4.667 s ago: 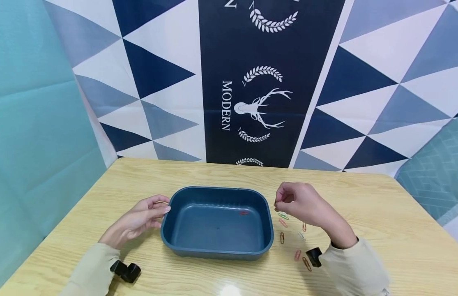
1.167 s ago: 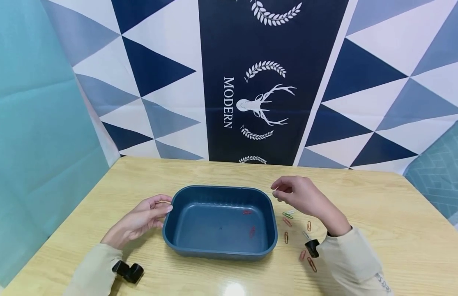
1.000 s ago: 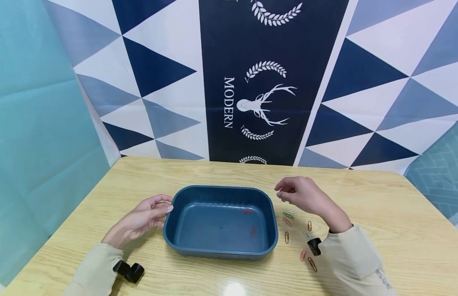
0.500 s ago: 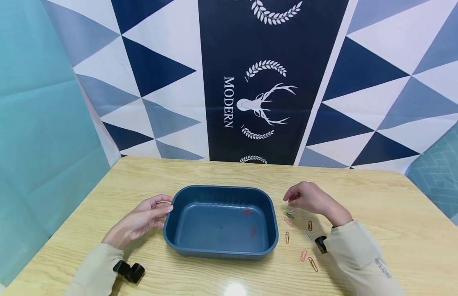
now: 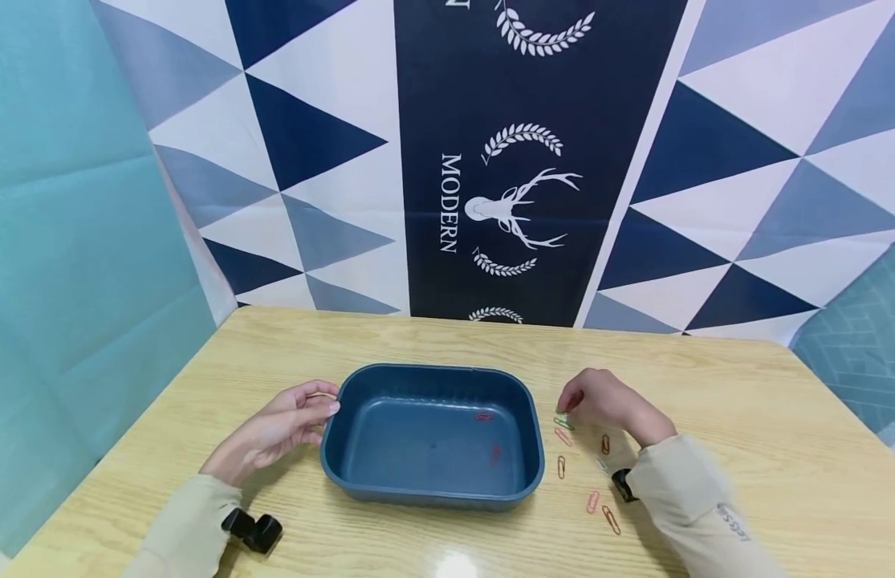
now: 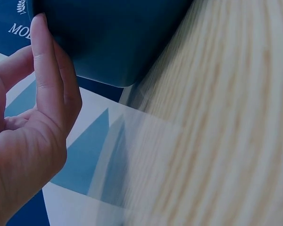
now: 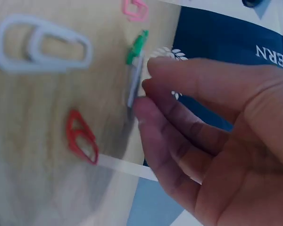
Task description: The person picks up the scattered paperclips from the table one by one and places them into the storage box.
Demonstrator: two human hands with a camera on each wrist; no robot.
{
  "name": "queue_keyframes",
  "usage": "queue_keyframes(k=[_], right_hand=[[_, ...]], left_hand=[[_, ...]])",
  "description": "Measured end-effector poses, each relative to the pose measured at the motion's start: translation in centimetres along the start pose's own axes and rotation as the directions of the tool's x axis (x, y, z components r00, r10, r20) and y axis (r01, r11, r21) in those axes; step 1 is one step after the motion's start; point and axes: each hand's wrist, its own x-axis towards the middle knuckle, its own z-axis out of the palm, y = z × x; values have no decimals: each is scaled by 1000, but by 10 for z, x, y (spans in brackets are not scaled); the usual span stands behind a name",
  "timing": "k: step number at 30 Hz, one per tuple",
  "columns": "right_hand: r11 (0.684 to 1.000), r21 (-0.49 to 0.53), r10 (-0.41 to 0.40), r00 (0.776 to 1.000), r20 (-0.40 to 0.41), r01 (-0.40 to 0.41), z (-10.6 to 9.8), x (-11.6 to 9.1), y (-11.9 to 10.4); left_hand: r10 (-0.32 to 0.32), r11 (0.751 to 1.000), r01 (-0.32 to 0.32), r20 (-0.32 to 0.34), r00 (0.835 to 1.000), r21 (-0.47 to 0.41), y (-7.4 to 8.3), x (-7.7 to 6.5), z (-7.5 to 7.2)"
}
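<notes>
My left hand (image 5: 277, 427) rests at the left rim of a dark blue plastic tub (image 5: 433, 496). In the left wrist view, its extended fingers touch the outer wall. Two red paper clips lie inside the tub, one at the back (image 5: 484, 417) and one at the right (image 5: 495, 454). My right hand (image 5: 609, 405) is low over the table to the right of the tub, fingers bent downward. In the right wrist view, thumb and fingertips stand apart with a gap, right at a white paper clip (image 7: 135, 82). A green paper clip (image 7: 137, 47) overlaps that clip's far end.
More paper clips lie on the wooden table (image 5: 389, 538) right of the tub: a pink one (image 5: 563, 437), a brown one (image 5: 561, 467), another pink one (image 5: 593, 502) and a brown one (image 5: 611, 520). A larger-looking white clip (image 7: 42, 44) is near the wrist. Patterned cloth hangs behind.
A second red paper clip has come into the tub since the oldest frame. My right hand has moved from beside the rim down and right to the clips. My left hand stays at the rim.
</notes>
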Motion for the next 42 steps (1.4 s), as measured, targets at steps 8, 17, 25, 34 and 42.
queue_keyframes(k=[8, 17, 25, 34, 42], right_hand=[[998, -40, 47, 999, -11, -48, 3, 1, -3], [996, -86, 13, 1000, -28, -15, 4, 3, 1], [993, -116, 25, 999, -42, -30, 2, 4, -1], [995, -72, 60, 986, -156, -72, 3, 1, 1], [997, -28, 65, 966, -250, -74, 0, 2, -2]], left_hand=[[-6, 1000, 6, -12, 1000, 6, 2, 1, 1], [-7, 1000, 7, -10, 1000, 2, 0, -2, 0], [9, 1000, -9, -11, 1000, -1, 1, -1, -1], [-4, 1000, 5, -8, 1000, 17, 0, -3, -2], [-6, 1000, 6, -11, 1000, 28, 1, -1, -1]])
